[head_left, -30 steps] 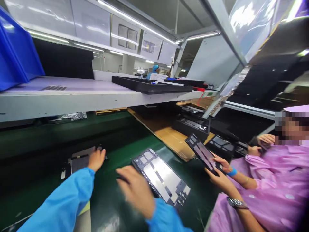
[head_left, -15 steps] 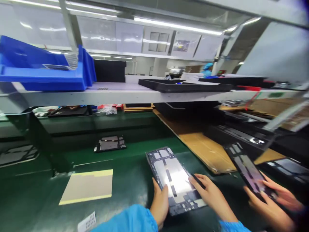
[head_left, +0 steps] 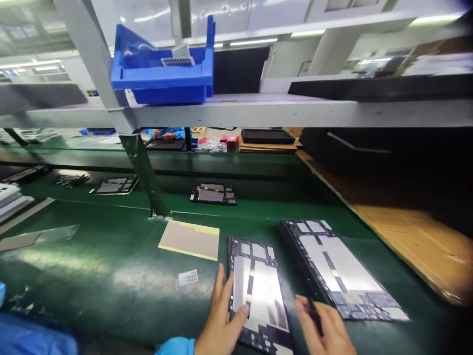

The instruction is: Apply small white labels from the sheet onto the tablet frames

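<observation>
The left hand (head_left: 223,318) grips the left edge of a panel (head_left: 264,283), thumb on its face, on the green bench (head_left: 121,281). The right hand (head_left: 325,330), blurred, is closed around a thin dark tool (head_left: 315,315), between that panel and a second panel (head_left: 345,264) to its right. Above, a white shelf (head_left: 236,114) carries one blue bin (head_left: 166,79) with printed sheets (head_left: 179,61) inside; their number is unclear. At least two smaller-looking panels (head_left: 214,194) lie farther back. Left of the held panel are one beige sheet (head_left: 190,240) with yellow edges and one small white label (head_left: 188,277). One black tray (head_left: 268,135) sits on brown cardboard behind; what it holds cannot be told.
</observation>
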Motion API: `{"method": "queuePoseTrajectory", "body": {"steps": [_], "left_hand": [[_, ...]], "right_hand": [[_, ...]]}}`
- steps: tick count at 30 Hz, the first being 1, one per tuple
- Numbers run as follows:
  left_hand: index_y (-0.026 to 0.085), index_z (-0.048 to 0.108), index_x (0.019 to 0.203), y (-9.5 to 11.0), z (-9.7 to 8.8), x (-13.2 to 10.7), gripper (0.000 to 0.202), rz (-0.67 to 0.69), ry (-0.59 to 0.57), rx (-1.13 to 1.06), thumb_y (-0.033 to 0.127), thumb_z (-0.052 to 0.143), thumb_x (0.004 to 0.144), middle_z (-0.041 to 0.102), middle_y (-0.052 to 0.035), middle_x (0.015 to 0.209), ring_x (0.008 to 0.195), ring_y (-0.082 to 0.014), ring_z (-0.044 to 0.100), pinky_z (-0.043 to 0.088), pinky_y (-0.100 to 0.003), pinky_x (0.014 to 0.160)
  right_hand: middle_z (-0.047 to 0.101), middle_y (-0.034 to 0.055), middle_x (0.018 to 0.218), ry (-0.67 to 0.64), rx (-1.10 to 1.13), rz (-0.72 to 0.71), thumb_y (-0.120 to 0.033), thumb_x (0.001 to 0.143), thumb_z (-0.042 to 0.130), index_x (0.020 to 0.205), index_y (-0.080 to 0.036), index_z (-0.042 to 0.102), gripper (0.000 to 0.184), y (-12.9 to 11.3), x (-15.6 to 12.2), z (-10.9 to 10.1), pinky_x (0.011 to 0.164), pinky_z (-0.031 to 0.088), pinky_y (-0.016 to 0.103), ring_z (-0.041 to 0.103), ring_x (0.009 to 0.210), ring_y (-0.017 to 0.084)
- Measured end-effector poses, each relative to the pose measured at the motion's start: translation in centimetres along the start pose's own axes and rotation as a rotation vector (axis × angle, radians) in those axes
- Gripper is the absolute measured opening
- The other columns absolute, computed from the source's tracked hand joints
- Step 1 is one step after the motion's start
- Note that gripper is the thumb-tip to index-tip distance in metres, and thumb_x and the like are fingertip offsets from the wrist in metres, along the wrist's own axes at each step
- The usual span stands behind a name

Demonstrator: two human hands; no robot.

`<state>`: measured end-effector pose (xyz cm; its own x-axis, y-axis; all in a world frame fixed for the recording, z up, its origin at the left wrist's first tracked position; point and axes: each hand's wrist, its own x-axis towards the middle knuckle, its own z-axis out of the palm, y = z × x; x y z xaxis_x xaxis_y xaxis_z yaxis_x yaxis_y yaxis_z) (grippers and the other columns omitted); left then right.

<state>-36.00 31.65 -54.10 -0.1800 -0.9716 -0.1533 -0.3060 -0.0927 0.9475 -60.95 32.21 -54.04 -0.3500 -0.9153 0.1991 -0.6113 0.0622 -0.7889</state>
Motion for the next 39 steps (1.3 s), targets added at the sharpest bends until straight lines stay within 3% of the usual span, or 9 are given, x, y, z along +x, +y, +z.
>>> {"method": "queuePoseTrajectory", "body": {"steps": [2, 5, 8, 11, 14, 18, 23, 39], "left_hand": [[0.031, 0.057, 0.138, 0.0, -2.3, -1.0, 0.044, 0.146, 0.045, 0.081, 0.038, 0.057, 0.095, 0.027, -0.0064, 0.165, 0.148, -0.0276, 0.035, 0.033, -0.048, 0.120], [0.032, 0.071, 0.113, -1.3, -6.8, -1.7, 0.023, 0.226, 0.274, 0.250, 0.033, 0.058, 0.095, 0.059, -0.0072, 0.141, 0.129, -0.0269, 0.057, 0.046, -0.051, 0.110], [0.029, 0.071, 0.111, -3.5, -10.7, -1.1, 0.021, 0.242, 0.432, 0.383, 0.028, 0.062, 0.092, 0.065, -0.0072, 0.127, 0.120, -0.0267, 0.061, 0.050, -0.050, 0.104], [0.029, 0.068, 0.119, -5.0, -12.4, 0.2, 0.031, 0.266, 0.375, 0.411, 0.025, 0.066, 0.088, 0.066, -0.0063, 0.126, 0.118, -0.0257, 0.061, 0.051, -0.047, 0.102], [0.028, 0.067, 0.122, -5.5, -12.3, 1.3, 0.036, 0.249, 0.285, 0.381, 0.024, 0.068, 0.086, 0.070, -0.0055, 0.118, 0.112, -0.0249, 0.063, 0.052, -0.044, 0.098], [0.027, 0.069, 0.118, -5.6, -11.7, 1.8, 0.032, 0.188, 0.254, 0.337, 0.021, 0.065, 0.087, 0.073, -0.0028, 0.098, 0.096, -0.0228, 0.065, 0.053, -0.040, 0.090], [0.028, 0.066, 0.124, -5.7, -11.7, 1.7, 0.037, 0.163, 0.244, 0.297, 0.021, 0.064, 0.088, 0.073, -0.0017, 0.096, 0.095, -0.0212, 0.065, 0.051, -0.038, 0.091], [0.027, 0.066, 0.123, -5.6, -11.5, 1.6, 0.035, 0.171, 0.260, 0.217, 0.019, 0.063, 0.089, 0.071, -0.0008, 0.094, 0.094, -0.0204, 0.065, 0.052, -0.038, 0.091]], "right_hand": [[0.067, 0.0135, 0.103, 0.005, 0.108, 0.039, -0.063, 0.091, 0.050, 0.094, -0.021, 0.072, 0.047, -2.5, 1.0, -0.8, 0.068, 0.058, 0.038, 0.068, 0.087, 0.029], [0.064, 0.0110, 0.098, -0.127, 0.294, 0.006, -0.066, 0.093, 0.047, 0.077, -0.020, 0.065, 0.052, -7.1, 2.6, 0.1, 0.074, 0.056, 0.034, 0.065, 0.087, 0.025], [0.060, 0.0056, 0.082, -0.488, 0.410, 0.040, -0.070, 0.093, 0.044, 0.075, -0.020, 0.060, 0.056, -11.3, 4.1, 4.0, 0.068, 0.054, 0.031, 0.061, 0.072, 0.019], [0.063, 0.0045, 0.084, -0.853, 0.547, 0.122, -0.074, 0.087, 0.053, 0.081, -0.018, 0.062, 0.057, -13.4, 5.3, 9.4, 0.072, 0.057, 0.034, 0.065, 0.067, 0.017], [0.064, 0.0034, 0.084, -1.002, 0.627, 0.122, -0.072, 0.077, 0.069, 0.085, -0.019, 0.062, 0.054, -13.3, 5.8, 13.9, 0.079, 0.058, 0.037, 0.070, 0.075, 0.020], [0.067, 0.0036, 0.088, -1.021, 0.607, 0.023, -0.058, 0.074, 0.079, 0.089, -0.020, 0.065, 0.044, -11.9, 5.6, 16.4, 0.084, 0.057, 0.037, 0.069, 0.084, 0.021], [0.070, 0.0063, 0.092, -1.020, 0.500, -0.140, -0.046, 0.084, 0.073, 0.092, -0.019, 0.070, 0.028, -11.1, 5.2, 16.5, 0.082, 0.056, 0.034, 0.068, 0.085, 0.020], [0.073, 0.0052, 0.084, -0.991, 0.462, -0.218, -0.047, 0.086, 0.071, 0.086, -0.018, 0.073, 0.029, -12.0, 5.2, 16.5, 0.073, 0.056, 0.031, 0.069, 0.078, 0.020]]}}
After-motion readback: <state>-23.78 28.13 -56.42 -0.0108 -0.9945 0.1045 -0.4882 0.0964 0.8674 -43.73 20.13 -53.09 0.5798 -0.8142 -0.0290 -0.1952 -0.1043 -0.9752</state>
